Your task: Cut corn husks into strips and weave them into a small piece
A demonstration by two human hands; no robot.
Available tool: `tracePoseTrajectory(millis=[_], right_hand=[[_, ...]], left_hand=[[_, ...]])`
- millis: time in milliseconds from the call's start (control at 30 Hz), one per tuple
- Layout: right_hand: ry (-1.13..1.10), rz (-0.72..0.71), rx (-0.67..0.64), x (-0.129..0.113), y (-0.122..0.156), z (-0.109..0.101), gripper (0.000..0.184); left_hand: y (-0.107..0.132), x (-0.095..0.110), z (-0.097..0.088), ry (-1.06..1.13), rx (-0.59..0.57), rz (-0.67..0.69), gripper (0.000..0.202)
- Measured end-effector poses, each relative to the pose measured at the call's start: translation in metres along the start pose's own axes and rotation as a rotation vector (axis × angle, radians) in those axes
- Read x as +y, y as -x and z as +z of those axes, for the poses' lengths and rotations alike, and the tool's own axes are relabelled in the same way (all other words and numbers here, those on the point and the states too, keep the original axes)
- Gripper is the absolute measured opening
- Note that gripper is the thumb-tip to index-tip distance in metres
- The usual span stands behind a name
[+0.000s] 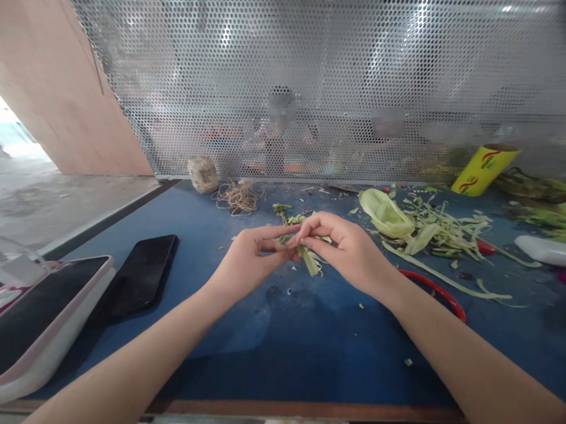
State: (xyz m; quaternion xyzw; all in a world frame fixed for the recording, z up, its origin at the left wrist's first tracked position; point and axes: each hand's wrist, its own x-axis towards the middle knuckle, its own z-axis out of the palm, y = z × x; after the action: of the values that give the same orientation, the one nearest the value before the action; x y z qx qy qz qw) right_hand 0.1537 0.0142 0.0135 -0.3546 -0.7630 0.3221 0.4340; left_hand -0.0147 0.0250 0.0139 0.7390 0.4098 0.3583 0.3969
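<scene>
Both my hands meet above the middle of the blue table [291,339]. My left hand [250,257] pinches one end of a small bunch of green stems [309,261]. My right hand [343,250] has its fingers closed round the same bunch from the other side. The stems' cut ends stick out below my right fingers. Leafy tips [281,209] show just behind my hands.
A pile of green peelings and a leaf [423,229] lies to the right, with a red-handled tool [441,295] under my right forearm. Rubber bands [238,197] and a twine ball [202,173] sit at the back. A black phone [140,275] and a scale [35,317] are left. A perforated metal screen [332,81] closes the rear.
</scene>
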Motion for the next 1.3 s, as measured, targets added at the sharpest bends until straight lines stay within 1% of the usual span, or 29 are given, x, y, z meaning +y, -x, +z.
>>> tracePoseTrajectory(millis=[100, 233, 300, 400, 467, 567, 733, 800, 933, 1000, 1133, 1200, 1300], right_hand=[[-0.107, 0.054, -0.019, 0.003, 0.0, 0.001, 0.007], [-0.086, 0.067, 0.01, 0.004, -0.001, 0.002, 0.003], [-0.072, 0.058, 0.051, 0.003, -0.001, 0.003, 0.004], [-0.015, 0.048, 0.139, 0.004, -0.001, 0.005, 0.009], [0.056, 0.028, 0.187, 0.005, -0.001, 0.007, 0.007], [0.187, -0.043, 0.243, 0.006, 0.001, 0.011, 0.005], [0.375, -0.245, 0.36, 0.008, 0.006, 0.02, 0.008], [0.413, -0.303, 0.368, 0.009, 0.007, 0.024, 0.009], [0.48, -0.386, 0.33, 0.011, 0.008, 0.029, 0.013], [0.46, -0.344, 0.335, 0.011, 0.008, 0.03, 0.011], [0.308, -0.171, 0.349, 0.01, 0.009, 0.027, 0.007], [0.308, -0.177, 0.347, 0.01, 0.008, 0.025, 0.009], [0.399, -0.274, 0.362, 0.011, 0.008, 0.025, 0.014]], left_hand=[[0.001, -0.001, 0.0, -0.025, -0.021, 0.049, 0.027], [0.002, -0.001, 0.001, -0.041, -0.002, 0.046, 0.019], [0.001, 0.0, 0.002, -0.05, 0.019, 0.033, 0.016], [0.001, 0.001, 0.004, -0.061, 0.044, 0.025, 0.02], [0.0, 0.001, 0.006, -0.09, 0.043, 0.037, 0.021], [0.0, 0.001, 0.007, -0.128, 0.037, 0.063, 0.02], [0.0, 0.002, 0.008, -0.208, 0.06, 0.087, 0.019], [0.0, 0.003, 0.008, -0.238, 0.07, 0.087, 0.02], [0.001, 0.002, 0.008, -0.276, 0.09, 0.086, 0.02], [0.001, 0.002, 0.008, -0.258, 0.085, 0.096, 0.019], [0.002, 0.003, 0.008, -0.185, 0.055, 0.126, 0.019], [0.003, 0.003, 0.008, -0.184, 0.055, 0.136, 0.019], [0.003, 0.003, 0.008, -0.2, 0.058, 0.129, 0.019]])
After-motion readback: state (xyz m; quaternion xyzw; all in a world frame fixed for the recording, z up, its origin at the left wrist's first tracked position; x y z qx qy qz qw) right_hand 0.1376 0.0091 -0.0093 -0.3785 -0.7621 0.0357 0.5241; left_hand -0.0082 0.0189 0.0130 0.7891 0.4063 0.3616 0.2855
